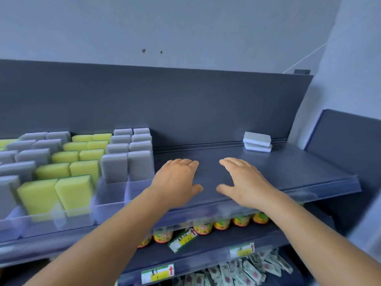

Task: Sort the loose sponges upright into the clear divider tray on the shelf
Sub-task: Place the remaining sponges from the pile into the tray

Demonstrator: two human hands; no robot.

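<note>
Two loose sponges (257,142) lie stacked flat at the back right of the dark shelf (299,168), well apart from the clear divider tray (111,205) on the left, where grey and yellow sponges stand upright. My left hand (177,180) and right hand (245,182) hover flat and released over bare shelf, beneath a pale wall (185,27).

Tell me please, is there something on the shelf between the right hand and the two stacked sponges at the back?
Nothing visible. The right hand lies flat and open on the bare shelf, and the stretch up to the two stacked sponges by the back panel holds no other object.
</note>
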